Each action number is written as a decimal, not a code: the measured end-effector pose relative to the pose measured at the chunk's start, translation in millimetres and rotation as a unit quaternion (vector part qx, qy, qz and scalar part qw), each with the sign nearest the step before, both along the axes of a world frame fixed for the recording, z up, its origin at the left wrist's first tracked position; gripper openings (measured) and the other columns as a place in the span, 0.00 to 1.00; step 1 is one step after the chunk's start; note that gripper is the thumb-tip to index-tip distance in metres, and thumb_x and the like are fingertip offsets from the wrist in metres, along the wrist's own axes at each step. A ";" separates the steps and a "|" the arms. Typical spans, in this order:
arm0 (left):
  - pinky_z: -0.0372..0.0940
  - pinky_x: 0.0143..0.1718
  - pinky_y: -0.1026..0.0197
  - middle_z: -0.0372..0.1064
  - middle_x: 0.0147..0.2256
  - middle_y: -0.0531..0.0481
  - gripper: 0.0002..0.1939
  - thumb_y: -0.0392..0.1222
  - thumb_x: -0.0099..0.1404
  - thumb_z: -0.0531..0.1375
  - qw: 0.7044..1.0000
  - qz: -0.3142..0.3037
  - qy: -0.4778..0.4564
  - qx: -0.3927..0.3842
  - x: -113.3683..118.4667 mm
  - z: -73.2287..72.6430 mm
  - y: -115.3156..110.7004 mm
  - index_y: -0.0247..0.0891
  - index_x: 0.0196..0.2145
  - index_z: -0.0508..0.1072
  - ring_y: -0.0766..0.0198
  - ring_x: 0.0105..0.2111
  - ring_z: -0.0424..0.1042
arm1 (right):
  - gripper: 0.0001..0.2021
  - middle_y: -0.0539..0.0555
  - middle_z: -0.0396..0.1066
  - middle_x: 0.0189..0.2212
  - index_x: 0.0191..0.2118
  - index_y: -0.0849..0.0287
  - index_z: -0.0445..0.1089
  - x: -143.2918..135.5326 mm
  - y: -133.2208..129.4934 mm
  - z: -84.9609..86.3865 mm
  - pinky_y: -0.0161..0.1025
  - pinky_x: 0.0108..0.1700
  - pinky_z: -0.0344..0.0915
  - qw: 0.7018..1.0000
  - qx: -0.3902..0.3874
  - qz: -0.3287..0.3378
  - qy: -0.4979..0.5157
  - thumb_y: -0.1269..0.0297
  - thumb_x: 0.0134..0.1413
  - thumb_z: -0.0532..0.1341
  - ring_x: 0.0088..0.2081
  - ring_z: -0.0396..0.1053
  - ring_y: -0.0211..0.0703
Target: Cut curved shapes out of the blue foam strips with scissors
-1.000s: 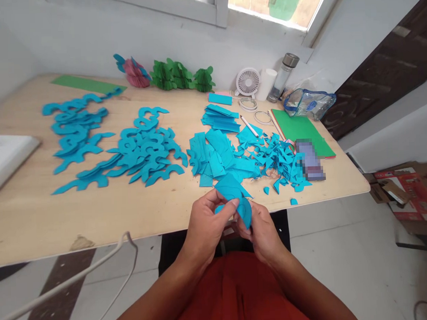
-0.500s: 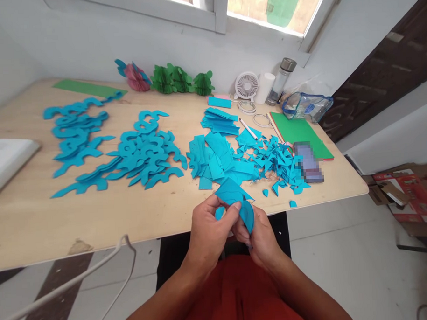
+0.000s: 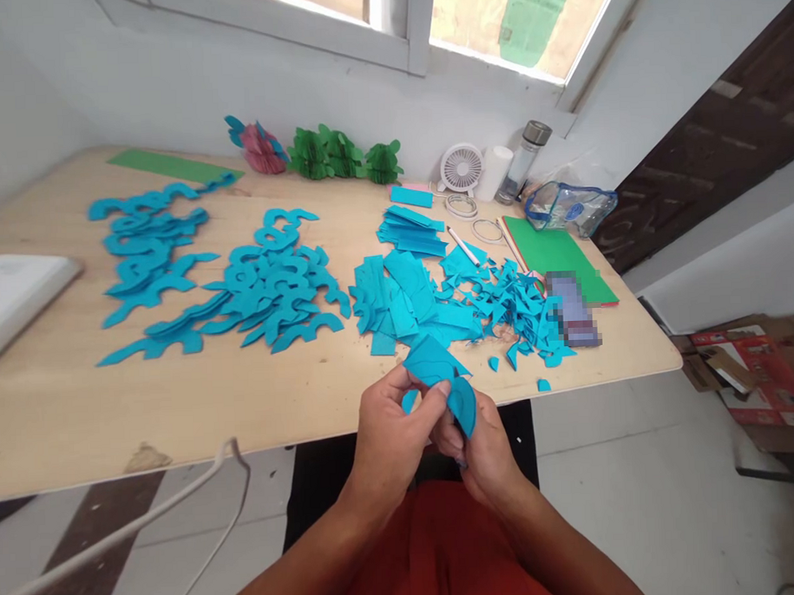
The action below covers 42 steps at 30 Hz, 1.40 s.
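My left hand (image 3: pixel 392 432) pinches a piece of blue paper (image 3: pixel 431 362) between thumb and fingers at the table's front edge. A curved pencil line runs across the paper, and a rounded part of it hangs down toward my right hand (image 3: pixel 490 442). That hand is closed just behind and under the paper; its fingers are mostly hidden, and what they grip cannot be made out. Beyond the hands lies a heap of blue paper pieces (image 3: pixel 406 297). Small blue offcuts (image 3: pixel 511 298) are scattered to its right.
Wavy blue cut-outs (image 3: pixel 266 285) lie in piles on the left of the table (image 3: pixel 244 407). At the back stand green paper decorations (image 3: pixel 327 152), a small fan (image 3: pixel 461 168) and a bottle (image 3: pixel 526 161). A pen (image 3: pixel 464 246) and green sheets (image 3: pixel 565 257) lie to the right.
The view has shifted slightly. Both hands keep their hold, and the paper between them looks nearly the same, its rounded part turned a little.
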<state>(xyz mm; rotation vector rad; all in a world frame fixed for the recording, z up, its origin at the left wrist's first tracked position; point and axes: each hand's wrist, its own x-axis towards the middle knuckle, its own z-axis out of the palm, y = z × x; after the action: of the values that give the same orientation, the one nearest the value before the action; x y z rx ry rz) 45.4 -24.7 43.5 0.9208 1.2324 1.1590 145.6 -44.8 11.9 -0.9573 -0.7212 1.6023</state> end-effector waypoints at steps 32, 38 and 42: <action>0.67 0.25 0.66 0.68 0.18 0.56 0.07 0.39 0.54 0.64 0.991 -0.044 -0.106 -0.069 -3.7 12.1 -1.3 0.37 0.21 0.71 0.67 0.20 0.69 | 0.17 0.41 0.49 0.10 0.22 0.60 0.64 -1.0 -1.9 1.2 0.31 0.16 0.37 1.000 -0.011 -0.022 -0.020 0.55 0.57 0.58 0.14 0.40 0.30; 0.67 0.26 0.63 0.68 0.19 0.56 0.06 0.41 0.55 0.64 0.989 -0.066 -0.101 -0.084 -7.8 7.7 0.7 0.37 0.26 0.71 0.64 0.21 0.69 | 0.18 0.41 0.49 0.11 0.22 0.59 0.63 0.1 -2.5 4.9 0.32 0.16 0.37 0.999 -0.014 -0.014 -0.049 0.53 0.57 0.58 0.14 0.40 0.30; 0.66 0.32 0.63 0.72 0.23 0.54 0.05 0.40 0.54 0.64 0.991 -0.068 -0.096 -0.067 -10.3 8.1 2.8 0.37 0.27 0.73 0.64 0.26 0.71 | 0.20 0.41 0.48 0.11 0.20 0.58 0.60 -0.6 -1.5 7.1 0.32 0.16 0.37 0.998 -0.016 -0.011 -0.066 0.51 0.58 0.56 0.14 0.40 0.30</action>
<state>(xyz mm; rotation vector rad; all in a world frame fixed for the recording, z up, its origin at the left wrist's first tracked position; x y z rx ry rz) 35.0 -21.9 51.6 0.7627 1.0621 1.0186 145.0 -46.3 19.0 -1.0987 -0.7735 1.5465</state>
